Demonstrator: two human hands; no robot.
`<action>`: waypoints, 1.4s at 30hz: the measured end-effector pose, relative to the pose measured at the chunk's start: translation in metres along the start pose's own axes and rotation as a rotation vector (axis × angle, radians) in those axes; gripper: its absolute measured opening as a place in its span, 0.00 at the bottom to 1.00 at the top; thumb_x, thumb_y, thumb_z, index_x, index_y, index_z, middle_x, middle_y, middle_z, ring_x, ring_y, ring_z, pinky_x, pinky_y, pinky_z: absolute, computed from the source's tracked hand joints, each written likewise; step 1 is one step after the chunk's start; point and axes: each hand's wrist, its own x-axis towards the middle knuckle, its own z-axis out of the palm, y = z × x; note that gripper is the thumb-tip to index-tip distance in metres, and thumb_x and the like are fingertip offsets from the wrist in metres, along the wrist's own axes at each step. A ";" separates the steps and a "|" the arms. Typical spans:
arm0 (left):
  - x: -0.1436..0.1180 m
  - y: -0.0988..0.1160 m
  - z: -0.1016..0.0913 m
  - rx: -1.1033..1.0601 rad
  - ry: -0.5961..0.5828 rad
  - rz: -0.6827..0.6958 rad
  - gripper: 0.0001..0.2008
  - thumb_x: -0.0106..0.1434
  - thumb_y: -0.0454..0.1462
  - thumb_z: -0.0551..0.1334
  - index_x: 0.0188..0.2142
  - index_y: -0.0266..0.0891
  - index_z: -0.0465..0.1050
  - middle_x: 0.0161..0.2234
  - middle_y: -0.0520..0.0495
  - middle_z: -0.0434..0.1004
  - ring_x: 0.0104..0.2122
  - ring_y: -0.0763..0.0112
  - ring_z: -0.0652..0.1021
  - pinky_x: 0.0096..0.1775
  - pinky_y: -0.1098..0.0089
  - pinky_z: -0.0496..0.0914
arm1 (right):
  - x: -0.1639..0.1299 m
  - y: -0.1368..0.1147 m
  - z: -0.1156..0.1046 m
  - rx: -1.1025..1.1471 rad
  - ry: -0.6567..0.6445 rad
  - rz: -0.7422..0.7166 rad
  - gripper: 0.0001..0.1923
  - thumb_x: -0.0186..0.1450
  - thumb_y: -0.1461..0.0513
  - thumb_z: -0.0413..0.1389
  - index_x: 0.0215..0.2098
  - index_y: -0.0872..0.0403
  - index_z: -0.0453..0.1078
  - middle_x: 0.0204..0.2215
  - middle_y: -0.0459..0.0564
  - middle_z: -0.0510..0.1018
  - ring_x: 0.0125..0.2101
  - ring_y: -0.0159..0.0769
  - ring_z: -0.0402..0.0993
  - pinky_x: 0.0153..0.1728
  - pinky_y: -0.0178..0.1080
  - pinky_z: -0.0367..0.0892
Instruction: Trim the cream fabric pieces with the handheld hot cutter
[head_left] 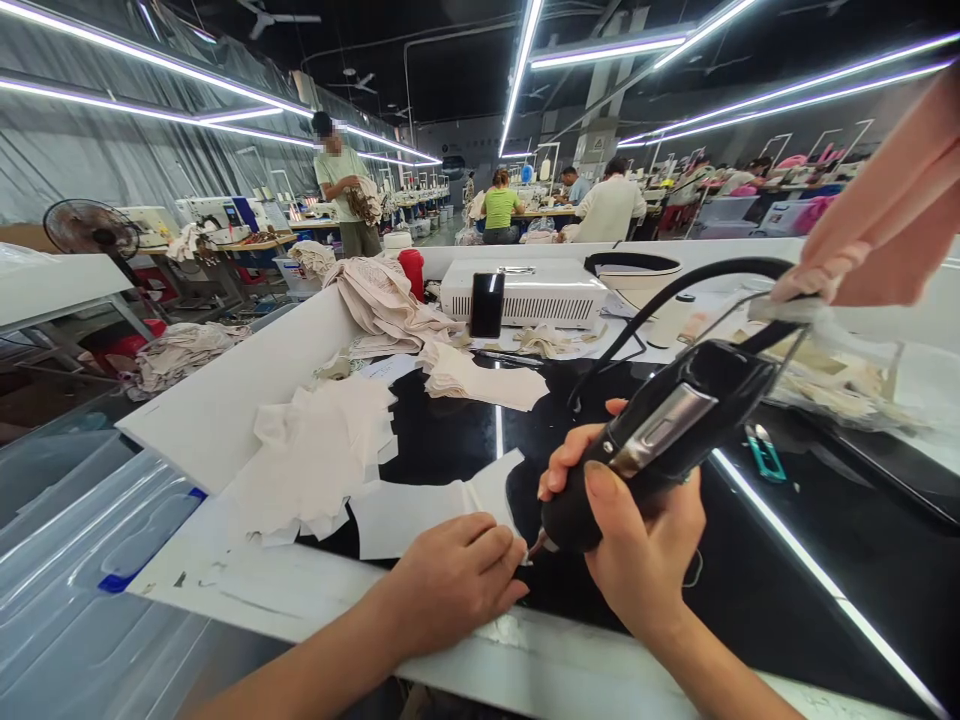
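My right hand (637, 545) is wrapped around a thick black corded hand tool (660, 430) with a silver plate on its side. The tool tilts down to the left, and its narrow metal tip (538, 545) is at the edge of a white cut fabric piece (420, 508). Close to that tip, my left hand (461, 575) pinches the fabric's right corner with fingers and thumb together. The piece lies on a glossy black table surface (465, 445). Left of it is a loose stack of pale cut fabric (319, 460), and behind it a smaller stack (487, 380).
Teal thread snips (765, 455) lie to the right. At the back stand a white vented box (525, 290), a phone (487, 305) and piled beige fabric (386, 300). Pink cloth (885, 220) hangs at upper right by the tool's cord. Other people are at sewing tables beyond.
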 end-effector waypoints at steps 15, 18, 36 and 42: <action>-0.008 -0.010 -0.029 -0.321 -0.065 -0.110 0.12 0.85 0.36 0.56 0.54 0.36 0.78 0.48 0.43 0.86 0.48 0.63 0.85 0.62 0.61 0.79 | -0.011 -0.017 -0.007 0.049 -0.051 0.040 0.20 0.72 0.55 0.71 0.59 0.44 0.74 0.35 0.44 0.82 0.26 0.33 0.79 0.26 0.36 0.81; -0.011 -0.009 -0.037 -0.399 -0.089 -0.097 0.10 0.85 0.36 0.58 0.51 0.37 0.79 0.44 0.46 0.86 0.44 0.66 0.85 0.64 0.61 0.77 | 0.004 -0.019 -0.014 0.027 -0.015 0.017 0.22 0.70 0.55 0.73 0.59 0.44 0.74 0.34 0.42 0.82 0.26 0.33 0.79 0.27 0.36 0.80; 0.045 -0.010 -0.001 -0.232 -0.043 -0.070 0.09 0.79 0.34 0.67 0.56 0.36 0.77 0.44 0.47 0.83 0.43 0.62 0.84 0.60 0.54 0.82 | 0.043 0.014 -0.033 -0.132 0.107 -0.052 0.12 0.69 0.60 0.70 0.42 0.46 0.70 0.32 0.39 0.82 0.24 0.31 0.78 0.26 0.36 0.79; 0.039 -0.010 0.005 -0.208 -0.051 -0.061 0.07 0.80 0.35 0.65 0.54 0.36 0.78 0.44 0.47 0.82 0.43 0.63 0.84 0.59 0.55 0.82 | 0.043 0.014 -0.029 -0.127 0.106 -0.055 0.12 0.67 0.62 0.69 0.42 0.46 0.70 0.31 0.39 0.82 0.23 0.31 0.78 0.25 0.35 0.79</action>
